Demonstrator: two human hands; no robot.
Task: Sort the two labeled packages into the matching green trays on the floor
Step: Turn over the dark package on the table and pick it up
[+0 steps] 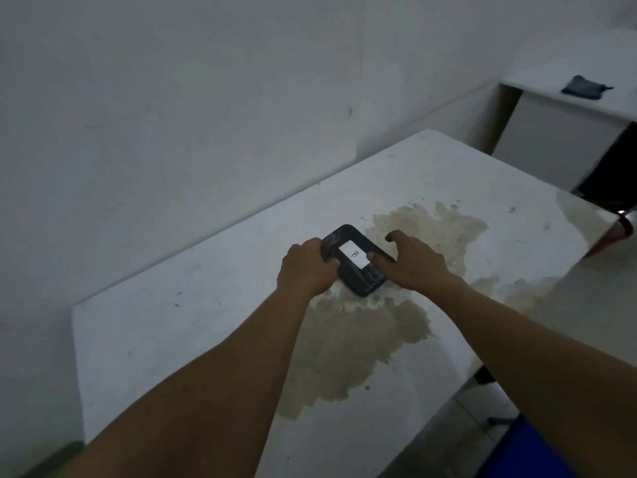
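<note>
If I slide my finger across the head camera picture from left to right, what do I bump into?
Left hand → black package with its white B label → right hand → dark cloth on the far shelf.

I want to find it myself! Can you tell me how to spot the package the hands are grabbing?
Look at the big white table with the brownish stain in its middle. At the stain's far edge, the left hand and right hand are on a small black package. It is the only dark thing on that table, and its white label reads B.
</note>
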